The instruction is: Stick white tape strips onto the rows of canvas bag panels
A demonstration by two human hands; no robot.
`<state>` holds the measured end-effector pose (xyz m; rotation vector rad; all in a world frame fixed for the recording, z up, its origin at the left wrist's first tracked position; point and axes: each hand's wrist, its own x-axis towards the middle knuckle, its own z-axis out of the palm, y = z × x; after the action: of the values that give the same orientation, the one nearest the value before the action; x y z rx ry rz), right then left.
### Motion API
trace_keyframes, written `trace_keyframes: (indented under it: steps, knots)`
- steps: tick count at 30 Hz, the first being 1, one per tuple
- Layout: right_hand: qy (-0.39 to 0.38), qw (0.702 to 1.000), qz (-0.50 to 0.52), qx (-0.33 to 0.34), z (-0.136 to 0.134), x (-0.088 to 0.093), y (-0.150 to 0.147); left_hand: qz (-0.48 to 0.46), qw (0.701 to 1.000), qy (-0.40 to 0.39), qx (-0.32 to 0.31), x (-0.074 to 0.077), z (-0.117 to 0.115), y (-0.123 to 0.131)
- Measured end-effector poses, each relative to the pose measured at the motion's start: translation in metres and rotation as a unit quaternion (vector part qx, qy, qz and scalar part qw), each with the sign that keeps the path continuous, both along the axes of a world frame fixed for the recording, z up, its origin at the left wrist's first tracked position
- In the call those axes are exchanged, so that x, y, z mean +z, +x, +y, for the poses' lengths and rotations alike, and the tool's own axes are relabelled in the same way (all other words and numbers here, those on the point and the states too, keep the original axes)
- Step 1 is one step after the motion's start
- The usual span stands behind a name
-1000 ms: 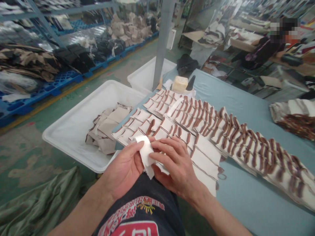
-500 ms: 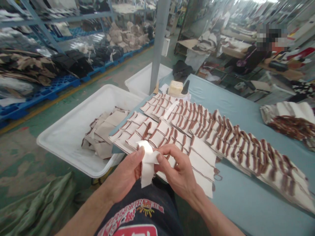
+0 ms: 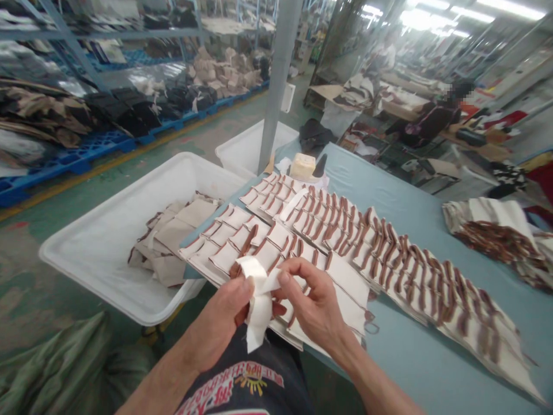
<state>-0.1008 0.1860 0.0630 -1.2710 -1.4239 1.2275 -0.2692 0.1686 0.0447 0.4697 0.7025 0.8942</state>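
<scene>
A white fabric strip (image 3: 258,314) is looped and crossed between my hands, one end hanging below them. My left hand (image 3: 231,302) is closed, its thumb pressing the strip where it folds over. The thumb and index finger of my right hand (image 3: 313,297) pinch the other end of the strip. Just beyond my hands, overlapping cream fabric pieces with brown edging (image 3: 276,239) lie in rows on the blue-covered table (image 3: 415,351). A longer overlapping row of similar pieces (image 3: 389,248) stretches to the right, with a white strip (image 3: 294,203) lying across its far end.
A white plastic tub (image 3: 108,196) holding beige pieces (image 3: 173,236) stands left of the table. A yellowish block (image 3: 303,166) sits near a metal post (image 3: 276,86). Folded fabric (image 3: 490,222) lies at the right. Green cloth (image 3: 64,369) is low left; a seated person (image 3: 425,124) is farther back.
The view has shifted slightly, so the table and tub appear lower and farther left. Both hands still hold the white strip, whose hanging end now curls more.
</scene>
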Motion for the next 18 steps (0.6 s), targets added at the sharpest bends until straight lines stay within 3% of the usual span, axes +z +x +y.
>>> trace_keyframes:
  steps: [5, 11, 14, 18]
  knots:
    - [0.025, 0.998, -0.053, -0.009, 0.009, -0.012, 0.006, 0.112, 0.992, 0.034, -0.05, -0.007, 0.008, 0.004]
    - [0.161, 0.979, -0.126, -0.013, 0.021, -0.007, 0.009, 0.258, 0.963, 0.075, 0.003, -0.005, 0.017, 0.023]
    - [0.207, 0.966, -0.142, -0.061, 0.04, 0.008, 0.016, 0.238, 0.969, 0.061, -0.018, -0.013, 0.011, 0.032]
    - [0.181, 0.964, -0.117, -0.155, 0.09, 0.026, 0.042, 0.166, 0.98, -0.021, -0.109, -0.029, -0.005, 0.036]
